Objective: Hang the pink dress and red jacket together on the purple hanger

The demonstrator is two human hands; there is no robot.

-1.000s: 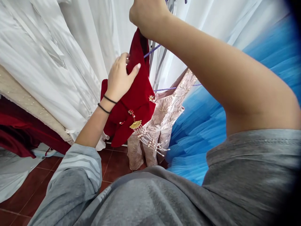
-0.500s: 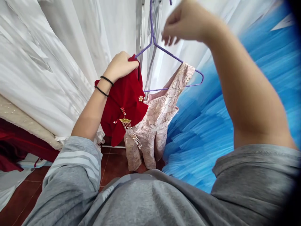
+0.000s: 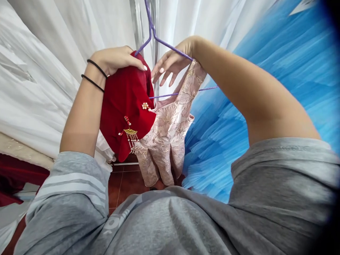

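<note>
Red garment (image 3: 124,102) and pink brocade garment (image 3: 170,131) hang on purple hanger (image 3: 170,46).

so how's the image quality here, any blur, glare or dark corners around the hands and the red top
Head view: daylight is soft and even, with the white drapes bright and nearly washed out at upper left. The red garment, left hand and right hand are fairly sharp. The blue tulle smears with motion blur. A dark vignette cuts the right edge, and the wide lens bends straight lines.
</note>
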